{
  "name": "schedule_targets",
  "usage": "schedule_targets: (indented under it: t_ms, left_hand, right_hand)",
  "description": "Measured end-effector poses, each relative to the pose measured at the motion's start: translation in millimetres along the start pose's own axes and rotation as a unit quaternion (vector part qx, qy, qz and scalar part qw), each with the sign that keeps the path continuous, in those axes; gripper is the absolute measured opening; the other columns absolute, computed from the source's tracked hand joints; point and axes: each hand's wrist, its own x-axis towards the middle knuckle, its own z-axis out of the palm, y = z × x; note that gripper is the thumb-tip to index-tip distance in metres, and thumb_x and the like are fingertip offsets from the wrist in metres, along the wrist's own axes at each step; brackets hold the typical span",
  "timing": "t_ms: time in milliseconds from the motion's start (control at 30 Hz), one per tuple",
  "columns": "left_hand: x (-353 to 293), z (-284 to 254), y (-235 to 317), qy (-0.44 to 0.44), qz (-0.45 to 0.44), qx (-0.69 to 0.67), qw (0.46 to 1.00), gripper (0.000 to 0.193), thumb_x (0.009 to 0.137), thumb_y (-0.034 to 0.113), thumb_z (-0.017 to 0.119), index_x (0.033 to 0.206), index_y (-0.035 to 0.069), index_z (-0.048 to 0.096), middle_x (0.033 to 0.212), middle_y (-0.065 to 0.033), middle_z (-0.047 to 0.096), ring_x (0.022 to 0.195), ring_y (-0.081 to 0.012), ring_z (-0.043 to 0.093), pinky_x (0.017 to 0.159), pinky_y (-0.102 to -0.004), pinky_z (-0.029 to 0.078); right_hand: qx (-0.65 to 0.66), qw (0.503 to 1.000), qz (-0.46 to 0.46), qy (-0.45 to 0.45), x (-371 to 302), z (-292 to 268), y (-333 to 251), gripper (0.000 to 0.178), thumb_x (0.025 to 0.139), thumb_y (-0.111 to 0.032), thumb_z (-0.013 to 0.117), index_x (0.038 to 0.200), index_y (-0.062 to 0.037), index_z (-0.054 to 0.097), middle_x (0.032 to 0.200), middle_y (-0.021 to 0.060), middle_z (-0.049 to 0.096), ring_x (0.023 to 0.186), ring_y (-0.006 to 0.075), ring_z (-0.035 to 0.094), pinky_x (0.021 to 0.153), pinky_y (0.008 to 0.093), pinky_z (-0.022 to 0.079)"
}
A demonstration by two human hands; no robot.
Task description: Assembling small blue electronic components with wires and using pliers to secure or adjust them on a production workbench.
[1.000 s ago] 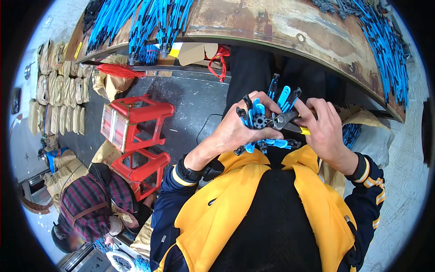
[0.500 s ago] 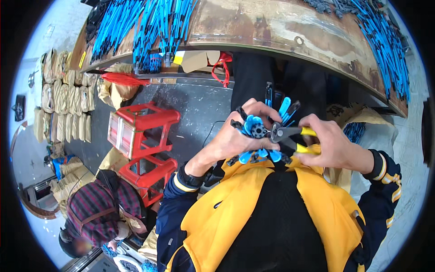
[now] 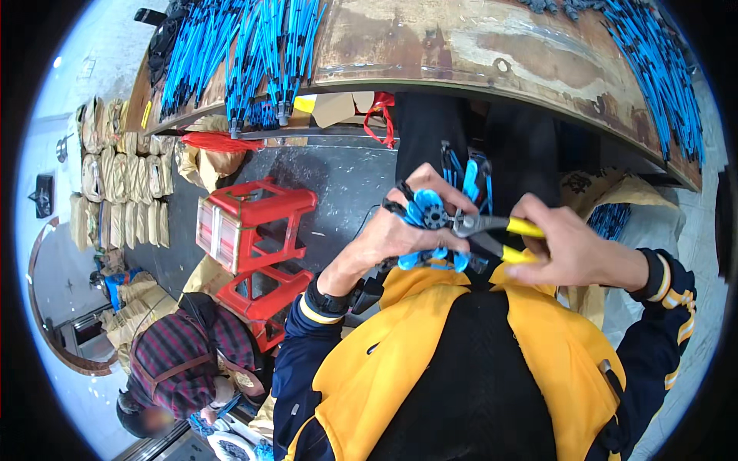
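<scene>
My left hand [image 3: 407,223] is closed around a blue-and-black frame piece [image 3: 435,216] with a round black hub and several blue arms fanned about it. Some of its arms stick out above my fingers and others below them. Pliers [image 3: 524,227] with yellow handles are gripped in my right hand [image 3: 567,244]. Their metal jaws meet the right side of the hub, close to my left fingertips. Whether the jaws bite on something there is too small to tell.
Ahead, a worn wooden table [image 3: 461,42] carries bundles of blue rods [image 3: 269,54] on its left and more on its right. Red plastic stools [image 3: 265,211] stand at left. A person [image 3: 184,353] in a plaid top bends at lower left. Wrapped brown bundles [image 3: 123,177] are stacked behind.
The blue-and-black frame piece has turned slightly in my left hand, and its arms sit differently. My right hand keeps the pliers at the hub. The whole view has shifted a little.
</scene>
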Motion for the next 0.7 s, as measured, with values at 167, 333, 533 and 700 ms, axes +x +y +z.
schedule_targets:
  t_ms: [167, 333, 533, 700]
  left_hand:
    - [3, 4, 3, 0.074, -0.009, 0.000, 0.997, 0.045, 0.061, 0.016, 0.091, 0.102, 0.012, 0.075, 0.093, -0.0043, 0.058, 0.088, -0.0174, 0.057, 0.076, -0.0316, 0.047]
    - [5, -1, -2, -0.037, 0.027, -0.021, 0.999, 0.047, 0.061, 0.016, 0.090, 0.106, 0.012, 0.075, 0.093, -0.0051, 0.057, 0.087, -0.0173, 0.056, 0.076, -0.0321, 0.046]
    - [7, 0, 0, 0.012, -0.065, -0.027, 0.997, 0.051, 0.061, 0.018, 0.091, 0.108, 0.013, 0.075, 0.093, -0.0048, 0.055, 0.090, -0.0181, 0.054, 0.080, -0.0326, 0.045]
    - [3, -3, -7, 0.030, -0.057, 0.018, 0.998, 0.056, 0.058, 0.021, 0.090, 0.109, 0.007, 0.073, 0.092, -0.0051, 0.064, 0.085, -0.0175, 0.057, 0.091, -0.0385, 0.044]
  right_hand:
    - [-0.314, 0.899, -0.215, 0.218, 5, 2, 13, 0.036, 0.085, -0.011, 0.071, 0.109, 0.0005, 0.047, 0.084, 0.0129, 0.058, 0.074, 0.0223, 0.065, 0.061, 0.0304, 0.048]
    - [0.268, 0.928, 0.160, -0.204, 9, -19, -8, 0.037, 0.085, -0.009, 0.067, 0.116, 0.0006, 0.049, 0.092, 0.0167, 0.057, 0.091, 0.0282, 0.061, 0.072, 0.0353, 0.050]
    - [-0.275, 0.928, -0.099, 0.230, 14, 5, 4, 0.041, 0.084, -0.008, 0.070, 0.117, 0.0024, 0.048, 0.090, 0.0181, 0.058, 0.081, 0.0304, 0.063, 0.070, 0.0356, 0.051]
    - [-0.185, 0.942, -0.200, 0.196, 16, 7, 26, 0.039, 0.081, -0.008, 0.072, 0.109, 0.0026, 0.048, 0.092, 0.0179, 0.058, 0.074, 0.0283, 0.062, 0.063, 0.0330, 0.049]
